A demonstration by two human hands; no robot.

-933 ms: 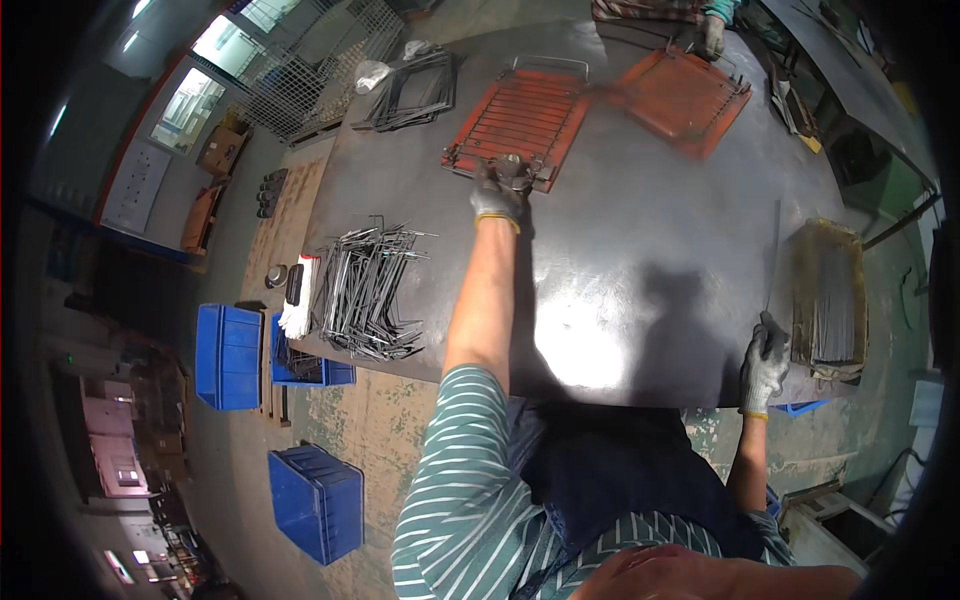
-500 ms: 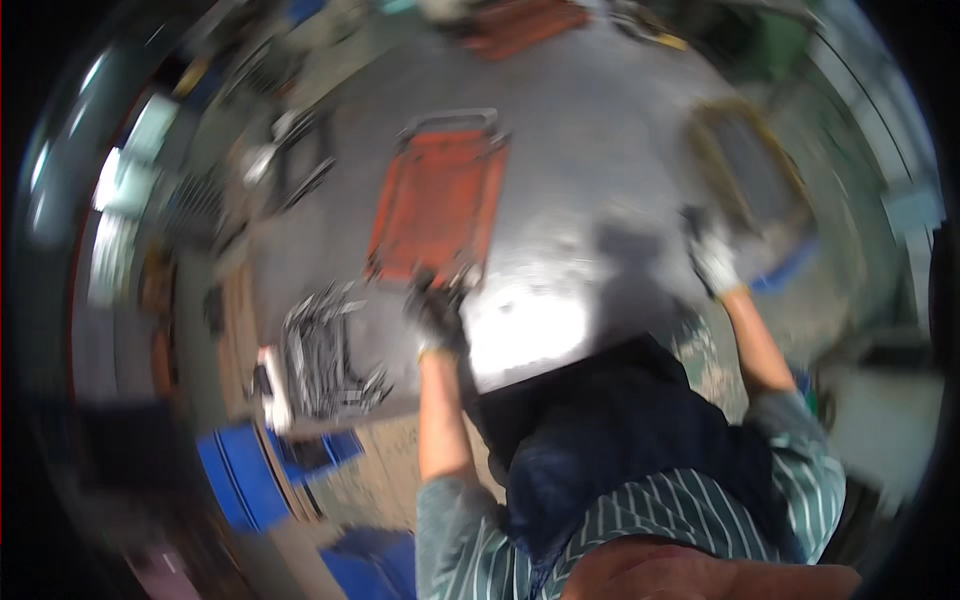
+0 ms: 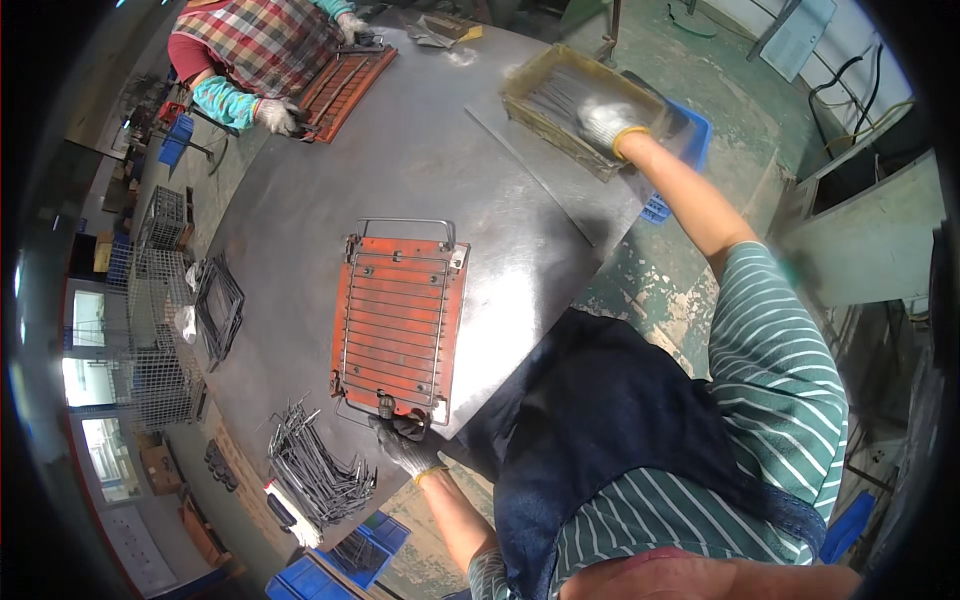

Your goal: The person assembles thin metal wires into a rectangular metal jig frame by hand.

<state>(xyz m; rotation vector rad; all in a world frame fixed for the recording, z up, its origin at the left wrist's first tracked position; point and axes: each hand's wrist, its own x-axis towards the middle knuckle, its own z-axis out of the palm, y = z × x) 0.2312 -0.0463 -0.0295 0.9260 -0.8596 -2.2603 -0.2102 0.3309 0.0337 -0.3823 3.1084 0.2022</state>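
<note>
A red slatted jig (image 3: 391, 352) lies on the metal table, with a thin wire frame (image 3: 405, 222) laid over it that has a raised loop at the far end. My left hand (image 3: 408, 448), in a white glove with dark fingertips, is closed at the jig's near edge. Off to the far right, my right hand (image 3: 606, 122), gloved in white with a yellow cuff, reaches into a yellowish tray (image 3: 560, 150). Thin metal rods (image 3: 556, 96) lie in that tray beside the hand. Motion smears the right fingers, so their grip is hidden.
Across the dark metal table (image 3: 290, 220), a co-worker's gloved hands (image 3: 278, 116) hold another red jig (image 3: 350, 92). Bent wire pieces (image 3: 312, 465) are heaped at the near left; wire frames (image 3: 218, 308) lie behind them. A blue crate (image 3: 692, 130) sits under the tray.
My right hand has moved from above the table into the tray. The view has shifted, bringing the co-worker into sight. My left hand remains at the jig's near edge.
</note>
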